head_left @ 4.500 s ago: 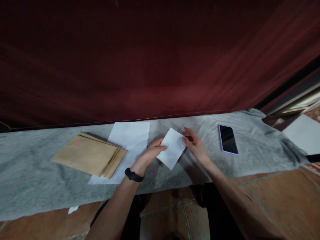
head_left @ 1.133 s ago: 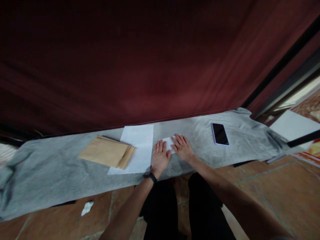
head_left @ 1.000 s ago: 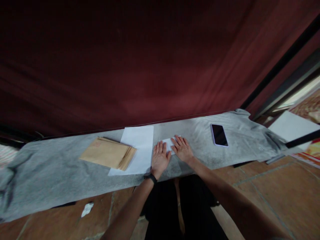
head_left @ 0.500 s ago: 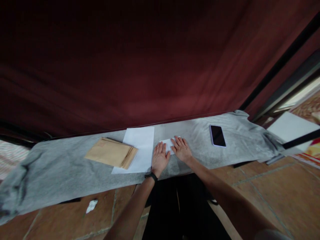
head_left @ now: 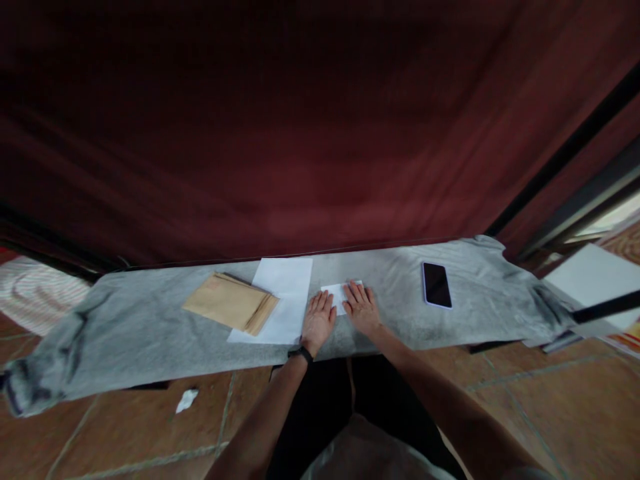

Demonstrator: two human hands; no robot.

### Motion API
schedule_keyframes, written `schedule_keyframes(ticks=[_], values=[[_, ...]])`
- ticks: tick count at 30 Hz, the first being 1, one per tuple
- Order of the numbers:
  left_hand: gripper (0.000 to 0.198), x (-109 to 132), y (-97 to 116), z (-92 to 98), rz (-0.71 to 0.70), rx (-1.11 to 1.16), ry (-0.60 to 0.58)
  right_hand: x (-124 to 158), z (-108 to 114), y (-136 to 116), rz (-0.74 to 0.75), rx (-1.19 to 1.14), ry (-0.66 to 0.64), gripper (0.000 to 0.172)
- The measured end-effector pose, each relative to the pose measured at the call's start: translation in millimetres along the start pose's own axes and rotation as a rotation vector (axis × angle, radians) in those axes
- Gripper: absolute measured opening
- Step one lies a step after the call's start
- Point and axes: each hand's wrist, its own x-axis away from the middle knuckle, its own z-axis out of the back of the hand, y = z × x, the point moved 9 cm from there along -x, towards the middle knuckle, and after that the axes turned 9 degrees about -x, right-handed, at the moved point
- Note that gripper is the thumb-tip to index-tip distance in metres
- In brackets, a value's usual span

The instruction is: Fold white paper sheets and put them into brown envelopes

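Observation:
A small folded white paper (head_left: 338, 294) lies on the grey cloth (head_left: 150, 333) spread over the floor. My left hand (head_left: 318, 320) rests flat beside and partly on its left edge, fingers stretched out; a black band is on that wrist. My right hand (head_left: 361, 309) lies flat on the paper's right part, fingers spread. Most of the paper is hidden under my hands. To the left lies a larger white sheet (head_left: 280, 297), and a stack of brown envelopes (head_left: 231, 311) overlaps its left side.
A dark phone (head_left: 437, 285) lies face up on the cloth to the right. A dark red curtain (head_left: 300, 133) hangs behind. A crumpled white scrap (head_left: 187, 400) sits on the tiled floor. White sheets (head_left: 590, 277) lie at the far right.
Earlier I held the folded paper up between both hands; it now lies pressed flat on the cloth. Over the last second my hands stay put while the view pulls back.

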Motion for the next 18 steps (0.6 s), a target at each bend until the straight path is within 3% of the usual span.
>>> schedule_keyframes(ticks=[3, 7, 13, 18], values=[[0.047, -0.2, -0.2, 1.1, 0.004, 0.016, -0.002, 23.8, 1.6, -6.0, 0.064, -0.001, 0.002, 0.052], [0.046, -1.2, -0.8, 2.3, 0.013, 0.028, -0.005, 49.0, 6.9, 8.0, -0.031, 0.034, 0.005, 0.055], [0.044, -0.9, -0.5, 6.2, 0.016, 0.017, -0.006, 55.8, 14.8, 11.3, -0.022, 0.008, 0.054, 0.057], [0.040, 5.0, 25.6, 9.0, -0.239, 0.093, -0.040, 55.0, 15.8, 9.8, -0.016, 0.006, 0.069, 0.057]])
